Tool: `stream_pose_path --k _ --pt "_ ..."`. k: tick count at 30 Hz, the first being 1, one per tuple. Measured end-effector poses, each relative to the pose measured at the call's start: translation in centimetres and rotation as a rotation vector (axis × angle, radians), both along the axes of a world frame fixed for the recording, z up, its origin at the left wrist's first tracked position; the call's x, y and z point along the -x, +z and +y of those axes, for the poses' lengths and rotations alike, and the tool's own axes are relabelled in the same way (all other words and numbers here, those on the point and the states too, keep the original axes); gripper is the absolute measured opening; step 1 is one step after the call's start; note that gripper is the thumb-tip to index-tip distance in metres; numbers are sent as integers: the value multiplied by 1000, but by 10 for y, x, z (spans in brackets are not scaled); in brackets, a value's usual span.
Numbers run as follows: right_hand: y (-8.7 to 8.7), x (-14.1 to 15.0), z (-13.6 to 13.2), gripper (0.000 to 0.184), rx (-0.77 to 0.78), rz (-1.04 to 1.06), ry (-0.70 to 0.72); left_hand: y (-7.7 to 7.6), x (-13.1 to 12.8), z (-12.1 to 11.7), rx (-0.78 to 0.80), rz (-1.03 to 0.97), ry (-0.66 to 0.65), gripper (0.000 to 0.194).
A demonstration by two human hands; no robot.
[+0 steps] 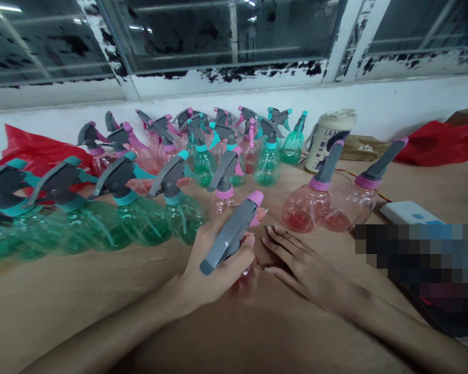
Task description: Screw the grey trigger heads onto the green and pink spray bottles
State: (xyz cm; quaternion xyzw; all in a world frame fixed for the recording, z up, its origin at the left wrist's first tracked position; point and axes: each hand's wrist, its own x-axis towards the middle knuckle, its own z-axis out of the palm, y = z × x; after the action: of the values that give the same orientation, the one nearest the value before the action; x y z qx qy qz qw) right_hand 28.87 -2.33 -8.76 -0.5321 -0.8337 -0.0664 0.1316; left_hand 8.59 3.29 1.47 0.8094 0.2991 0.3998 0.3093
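My left hand (214, 265) is wrapped around a pink spray bottle (244, 283) with a grey and pink trigger head, near the middle of the table. Its nozzle points up and to the right, away from me. My right hand (300, 257) lies on the table just right of that bottle, fingers stretched out and apart, with nothing in it. Right behind the held bottle stands another pink spray bottle (224, 195). Beyond my right hand are two pink spray bottles (306, 208), side by side, with grey heads.
Green spray bottles (142, 218) form a row at the left. Several more pink and green ones (267, 166) crowd near the wall. A paper cup (329, 137), red plastic bags (440, 143) and a white box (411, 213) sit at the right. Windows are above the wall.
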Motion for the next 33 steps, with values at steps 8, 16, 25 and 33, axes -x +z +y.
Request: stream_pose_path --k 8,16,25,33 --pt "0 -1 0 54 8 8 5 0 -1 -5 -9 57 122 14" --pt "-1 -1 0 53 33 53 10 3 -4 -3 -1 -11 26 13" --pt "-4 -2 -1 58 37 81 29 3 -1 -1 65 7 -16 27" --pt "-6 -3 -1 62 35 94 44 9 0 -3 59 -23 -33 26"
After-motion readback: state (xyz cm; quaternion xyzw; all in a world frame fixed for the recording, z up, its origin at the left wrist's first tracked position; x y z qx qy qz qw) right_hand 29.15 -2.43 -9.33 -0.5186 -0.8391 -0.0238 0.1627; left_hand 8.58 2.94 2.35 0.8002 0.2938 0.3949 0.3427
